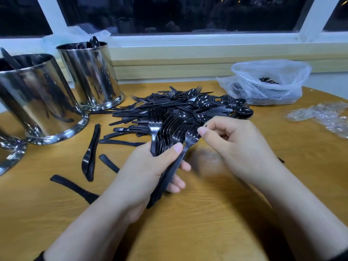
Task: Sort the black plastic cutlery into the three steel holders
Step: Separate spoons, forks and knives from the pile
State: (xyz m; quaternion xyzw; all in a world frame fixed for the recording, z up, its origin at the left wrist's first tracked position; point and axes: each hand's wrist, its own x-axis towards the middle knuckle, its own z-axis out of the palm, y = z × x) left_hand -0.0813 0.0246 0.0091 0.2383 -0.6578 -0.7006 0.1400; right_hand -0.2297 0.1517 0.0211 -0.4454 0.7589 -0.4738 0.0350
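Note:
My left hand (150,166) grips a fanned bunch of black plastic forks (165,132) by their handles, tines pointing away from me. My right hand (231,144) has curled fingers and pinches the head of the rightmost fork in that bunch. Behind the hands lies a mixed pile of black forks, spoons and knives (188,106) on the wooden table. Three steel holders stand at the left: a far one (92,76) and a nearer one (37,102), both with cutlery inside, and the base of a third (9,157) at the frame's edge.
Loose black knives and a spoon (90,153) lie on the table (207,213) left of my left hand. A white plastic bag (267,83) holding some cutlery sits at the back right. Crumpled clear wrap (323,115) lies at the right edge. A window runs behind.

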